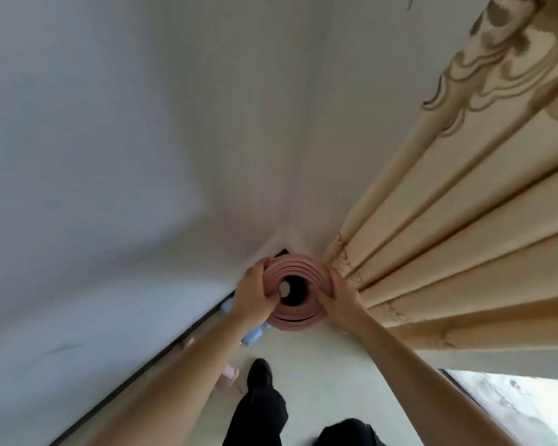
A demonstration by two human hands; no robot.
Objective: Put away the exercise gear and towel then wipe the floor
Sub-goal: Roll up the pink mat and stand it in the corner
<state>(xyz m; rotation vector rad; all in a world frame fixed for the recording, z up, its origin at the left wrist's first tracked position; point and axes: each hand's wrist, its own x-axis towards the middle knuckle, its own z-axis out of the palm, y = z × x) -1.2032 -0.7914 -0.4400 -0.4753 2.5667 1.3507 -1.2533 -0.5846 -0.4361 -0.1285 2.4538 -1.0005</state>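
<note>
Pink rim was gripped both sides: L hand (pixel 253 292) curled fingers over rolled mat (pixel 298 268) left edge, R hand (pixel 343 299) wrapped its right. Mat stood upright, long axis vertical, in corner btwn wall (pixel 110 156) & curtain (pixel 448 220); hands equally near.

Seen end-on only: pink rolled foam mat (pixel 298 275), length hidden below the rim. Just left of it, half covered by the left forearm (pixel 181 375): pale blue blocks (pixel 251 335), kind unclear. Farther below-left, blurred pink thing (pixel 228 376). Behind the mat, dark sliver (pixel 281 252), unidentifiable.
</note>
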